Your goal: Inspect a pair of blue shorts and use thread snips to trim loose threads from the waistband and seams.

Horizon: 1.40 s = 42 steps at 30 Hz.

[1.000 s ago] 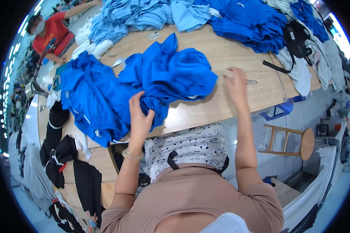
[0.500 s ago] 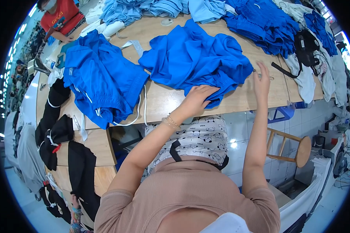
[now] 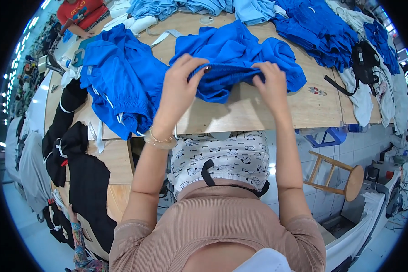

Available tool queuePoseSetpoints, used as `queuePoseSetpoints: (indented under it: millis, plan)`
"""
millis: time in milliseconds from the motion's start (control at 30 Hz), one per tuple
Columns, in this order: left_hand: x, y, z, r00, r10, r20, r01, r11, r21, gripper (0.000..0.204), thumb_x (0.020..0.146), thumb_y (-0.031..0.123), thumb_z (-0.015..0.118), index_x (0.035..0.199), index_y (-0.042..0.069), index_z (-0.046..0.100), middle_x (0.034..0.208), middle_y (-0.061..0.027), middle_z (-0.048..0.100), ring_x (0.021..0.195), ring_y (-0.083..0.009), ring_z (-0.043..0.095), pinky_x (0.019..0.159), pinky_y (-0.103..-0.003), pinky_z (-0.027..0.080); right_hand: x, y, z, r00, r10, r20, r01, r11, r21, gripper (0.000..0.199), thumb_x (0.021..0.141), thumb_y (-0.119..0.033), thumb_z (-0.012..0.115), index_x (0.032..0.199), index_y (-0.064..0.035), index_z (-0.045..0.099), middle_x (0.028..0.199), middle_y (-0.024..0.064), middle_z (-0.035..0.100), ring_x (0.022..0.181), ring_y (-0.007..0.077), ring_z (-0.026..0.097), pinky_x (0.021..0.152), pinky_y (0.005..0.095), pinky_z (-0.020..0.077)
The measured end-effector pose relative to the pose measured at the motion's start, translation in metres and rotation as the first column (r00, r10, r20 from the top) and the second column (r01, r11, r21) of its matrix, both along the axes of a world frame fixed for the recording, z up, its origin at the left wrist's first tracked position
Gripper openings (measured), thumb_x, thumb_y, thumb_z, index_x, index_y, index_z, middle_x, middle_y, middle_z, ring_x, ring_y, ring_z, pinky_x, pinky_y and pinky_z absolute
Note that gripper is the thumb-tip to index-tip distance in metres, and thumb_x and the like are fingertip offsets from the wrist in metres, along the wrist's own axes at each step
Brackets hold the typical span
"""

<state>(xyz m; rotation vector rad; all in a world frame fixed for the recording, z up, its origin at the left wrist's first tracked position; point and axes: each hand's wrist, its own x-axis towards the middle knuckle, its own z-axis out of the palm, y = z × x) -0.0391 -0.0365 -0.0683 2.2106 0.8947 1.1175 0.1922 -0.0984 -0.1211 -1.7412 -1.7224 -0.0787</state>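
A pair of bright blue shorts (image 3: 240,47) lies crumpled on the wooden table, its gathered elastic waistband lifted toward me. My left hand (image 3: 180,86) pinches the left end of that waistband, thumb and fingers closed on the cloth. At the other end my right hand (image 3: 272,86) grips the same band, and the elastic runs between the two. Thread snips (image 3: 317,91) rest on the table to the right of my right hand. Close by my left hand is a second pair of blue shorts (image 3: 122,77) with a white drawstring.
Piles of light blue cloth (image 3: 186,6) and blue garments (image 3: 317,34) line the far side. A black bag (image 3: 362,59) lies at the right, above a wooden stool (image 3: 353,181). Black garments (image 3: 88,195) hang at the left, near another person's arm (image 3: 79,240). A red-shirted person (image 3: 81,16) stands far left.
My left hand has risen and moved left; my right hand has come inward off the snips. Both have taken hold of the waistband and raised it. The view has shifted slightly.
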Motion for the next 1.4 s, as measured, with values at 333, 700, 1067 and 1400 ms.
queuePoseSetpoints:
  millis: [333,700,1067,1400]
  plan:
    - [-0.055,0.083,0.061,0.946,0.219,-0.238,-0.229,0.973,-0.012,0.034,0.071,-0.010,0.053,0.100,0.003,0.063,0.095,-0.0140,0.066,0.090,-0.0268,0.063,0.078,-0.028,0.048,0.072,0.016,0.135,0.961,0.218,-0.168,-0.188,0.965,0.182,0.036,0.076,0.005,0.055,0.104,-0.0121,0.067,0.077,0.0040,0.057,0.074,0.0170,0.053,0.070,0.0244,0.0430]
    - [-0.007,0.050,0.041,0.962,-0.178,0.206,0.272,0.661,-0.700,0.029,0.087,0.024,0.060,0.101,-0.001,0.066,0.083,0.0014,0.064,0.074,-0.0034,0.054,0.064,-0.019,0.043,-0.037,0.001,0.085,0.883,0.360,-0.301,-0.377,0.926,0.000,0.066,0.070,-0.035,0.073,0.124,-0.0037,0.051,0.120,0.0172,0.054,0.111,0.0283,0.052,0.095,0.0349,0.0382]
    - [-0.034,0.059,0.040,0.881,-0.384,0.277,0.464,0.583,-0.667,0.026,0.087,0.014,0.060,0.106,-0.003,0.062,0.092,-0.0016,0.065,0.079,-0.0068,0.058,0.072,-0.020,0.046,-0.001,0.021,0.081,0.335,0.262,-0.905,-0.578,0.816,0.022,0.007,0.083,-0.012,0.055,0.087,-0.0072,0.051,0.077,-0.0051,0.052,0.072,0.0015,0.045,0.064,0.0171,0.0347]
    - [0.002,0.059,-0.004,0.985,0.001,0.170,0.024,0.989,-0.144,0.016,0.085,0.013,0.058,0.092,-0.001,0.061,0.075,-0.0020,0.055,0.067,-0.0120,0.049,0.062,-0.024,0.040,-0.033,0.027,0.065,0.412,0.028,-0.911,-0.572,0.786,-0.235,0.013,0.077,-0.010,0.063,0.085,-0.0002,0.065,0.081,0.0025,0.064,0.075,0.0088,0.057,0.070,0.0223,0.0453]
